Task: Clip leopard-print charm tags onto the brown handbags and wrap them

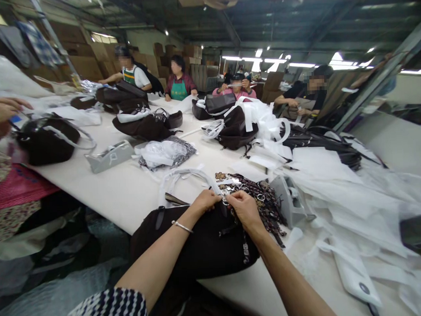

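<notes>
Handbag (196,243), dark brown, rests in the lower centre of the head view at the near edge of the white table (127,193), its pale-wrapped handle (188,171) arching above it. The left hand (208,201) and right hand (244,207) are close together near one base of that handle, fingertips of both pinched on a small metal fitting (224,197); its exact form is unclear. Heaped dark straps (267,204) lie just beyond the right hand, beside a grey tape dispenser (283,199), with loose white sheets (357,213) across the right of the frame.
</notes>
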Available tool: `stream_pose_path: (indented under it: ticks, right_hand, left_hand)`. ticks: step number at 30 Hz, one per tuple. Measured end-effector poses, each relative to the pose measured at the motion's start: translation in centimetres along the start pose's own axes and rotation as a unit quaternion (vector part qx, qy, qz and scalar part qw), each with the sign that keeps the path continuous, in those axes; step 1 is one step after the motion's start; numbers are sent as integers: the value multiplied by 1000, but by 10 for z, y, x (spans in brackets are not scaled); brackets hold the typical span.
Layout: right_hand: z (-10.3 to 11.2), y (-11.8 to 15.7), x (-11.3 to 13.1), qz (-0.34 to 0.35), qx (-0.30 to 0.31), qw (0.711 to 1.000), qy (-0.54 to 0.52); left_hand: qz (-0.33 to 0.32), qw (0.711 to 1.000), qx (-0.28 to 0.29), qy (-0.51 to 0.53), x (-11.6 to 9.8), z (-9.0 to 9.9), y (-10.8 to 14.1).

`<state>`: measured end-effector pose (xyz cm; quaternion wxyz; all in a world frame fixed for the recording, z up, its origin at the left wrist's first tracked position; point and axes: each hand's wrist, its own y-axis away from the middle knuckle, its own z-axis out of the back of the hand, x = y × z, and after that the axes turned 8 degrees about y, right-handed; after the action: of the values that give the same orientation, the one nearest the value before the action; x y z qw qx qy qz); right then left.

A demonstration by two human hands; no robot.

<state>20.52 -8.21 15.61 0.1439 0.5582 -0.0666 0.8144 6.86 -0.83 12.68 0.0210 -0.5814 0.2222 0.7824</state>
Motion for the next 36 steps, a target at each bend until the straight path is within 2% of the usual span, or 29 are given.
stream_pose_path:
  ticks: [4, 8, 12, 17, 23, 36]
  right_hand:
    - [-9, -14, -10, -8, -20, 1000, 14]
    - [-16, -17, -24, -19, -21, 999, 24]
    - [-20, -17, -31, -18, -22, 999, 34]
    - [-23, -16, -33, 3, -46, 998, 51]
    - [-25, -15, -31, 31, -42, 994, 95]
    - [-24, -5, -32, 58, -65, 983, 164]
  left_hand:
    - [14, 993, 12, 116, 8, -4, -2]
    - [-22, 974, 44, 222, 17, -5, 9]
    - [-48, 958, 60, 278, 25, -3, 16]
    - [-71, 949, 62, 301, 30, -1, 22]
    - [-84, 946, 64, 306, 31, -1, 25]
    - [-90, 943, 70, 313, 38, -2, 28]
